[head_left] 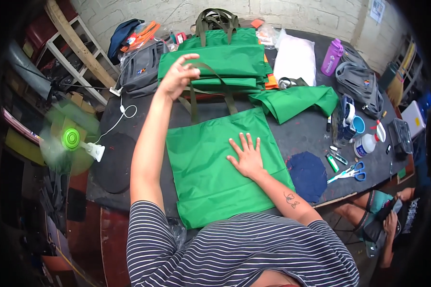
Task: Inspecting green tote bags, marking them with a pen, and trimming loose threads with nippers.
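A green fabric tote bag lies flat on the dark table in front of me. My right hand rests palm down on the bag's middle, fingers spread. My left hand is stretched forward, gripping the bag's olive strap handle where it loops over a stack of folded green bags at the back of the table.
A crumpled green cloth, white pillow-like pack, purple bottle, grey backpacks, blue-handled scissors, glue bottle and dark blue round patch lie right. A green fan spins left. Another person sits at lower right.
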Tool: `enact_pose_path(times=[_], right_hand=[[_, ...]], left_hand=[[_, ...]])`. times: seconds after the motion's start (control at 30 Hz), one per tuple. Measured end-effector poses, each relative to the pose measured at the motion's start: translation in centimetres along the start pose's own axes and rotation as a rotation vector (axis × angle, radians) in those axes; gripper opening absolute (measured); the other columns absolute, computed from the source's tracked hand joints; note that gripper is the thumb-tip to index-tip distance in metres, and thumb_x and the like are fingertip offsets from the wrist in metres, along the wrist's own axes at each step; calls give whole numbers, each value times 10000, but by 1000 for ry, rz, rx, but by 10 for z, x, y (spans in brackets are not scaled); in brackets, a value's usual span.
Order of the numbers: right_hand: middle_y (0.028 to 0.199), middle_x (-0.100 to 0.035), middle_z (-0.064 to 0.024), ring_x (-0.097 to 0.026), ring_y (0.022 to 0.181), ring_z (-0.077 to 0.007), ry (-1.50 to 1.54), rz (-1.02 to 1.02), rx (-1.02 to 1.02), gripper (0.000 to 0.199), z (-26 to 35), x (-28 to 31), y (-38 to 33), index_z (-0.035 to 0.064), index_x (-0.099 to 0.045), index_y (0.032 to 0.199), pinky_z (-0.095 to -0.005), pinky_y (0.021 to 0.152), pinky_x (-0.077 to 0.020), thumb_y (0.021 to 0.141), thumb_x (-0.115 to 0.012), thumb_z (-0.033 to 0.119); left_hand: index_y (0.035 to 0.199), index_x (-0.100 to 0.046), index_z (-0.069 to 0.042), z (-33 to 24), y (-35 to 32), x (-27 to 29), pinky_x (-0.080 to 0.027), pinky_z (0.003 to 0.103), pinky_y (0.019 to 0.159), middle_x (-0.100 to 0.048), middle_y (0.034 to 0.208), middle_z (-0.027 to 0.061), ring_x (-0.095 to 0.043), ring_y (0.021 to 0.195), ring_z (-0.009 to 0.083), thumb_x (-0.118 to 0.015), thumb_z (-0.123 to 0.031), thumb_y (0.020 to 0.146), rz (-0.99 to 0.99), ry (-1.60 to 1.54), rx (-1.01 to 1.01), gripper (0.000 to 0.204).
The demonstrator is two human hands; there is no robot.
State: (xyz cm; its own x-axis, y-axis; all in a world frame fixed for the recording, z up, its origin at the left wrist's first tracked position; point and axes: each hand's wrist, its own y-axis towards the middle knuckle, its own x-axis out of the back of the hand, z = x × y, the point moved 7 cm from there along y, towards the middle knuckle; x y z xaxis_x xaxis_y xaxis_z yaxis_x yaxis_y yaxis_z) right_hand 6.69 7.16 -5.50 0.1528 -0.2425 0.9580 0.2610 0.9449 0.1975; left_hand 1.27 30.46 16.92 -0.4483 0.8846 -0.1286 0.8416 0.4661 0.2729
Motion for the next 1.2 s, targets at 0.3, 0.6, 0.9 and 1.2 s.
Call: enact_pose_path(times=[0.3, 0.6, 0.9, 1.2], right_hand=[[1519, -204, -178, -119, 1420, -361, 10, 11, 21, 647, 8, 0, 0, 248, -302, 1459, -603, 1112, -47, 906, -394, 571], [1519, -204, -173, -140, 1415, -353, -15, 14, 6, 641, 5, 0, 3, 243, -304, 1457, -594, 1115, -44, 908, -406, 558], [1299, -503, -203, -442, 1258, -325, 945, 37, -47, 508, -30, 75, -17, 72, -495, 1312, -418, 1068, -304, 905, -563, 367], [793, -600, -184, -593, 704, -351, 313, 162, -523, 382, -111, 103, -143, -30, -593, 978, -436, 644, -458, 819, -675, 307]], left_hand=[[939, -707, -47, 7, 10, 69, -487, 326, 729, -673, 837, 46, -636, 842, 167, -685, -102, 787, -188, 1093, 238, 163], [1465, -238, -92, 30, -24, 68, -396, 422, 970, -535, 1268, 158, -506, 1187, 235, -662, -275, 868, -537, 490, 560, 755], [1267, -530, -38, 4, -232, 26, -440, 294, 901, -599, 1118, 61, -546, 1051, 154, -634, -232, 897, -520, 576, 149, 431], [898, -559, -49, 120, -458, -55, -527, 236, 613, -575, 806, 39, -599, 702, 118, -721, -166, 827, -900, 74, 675, 213]])
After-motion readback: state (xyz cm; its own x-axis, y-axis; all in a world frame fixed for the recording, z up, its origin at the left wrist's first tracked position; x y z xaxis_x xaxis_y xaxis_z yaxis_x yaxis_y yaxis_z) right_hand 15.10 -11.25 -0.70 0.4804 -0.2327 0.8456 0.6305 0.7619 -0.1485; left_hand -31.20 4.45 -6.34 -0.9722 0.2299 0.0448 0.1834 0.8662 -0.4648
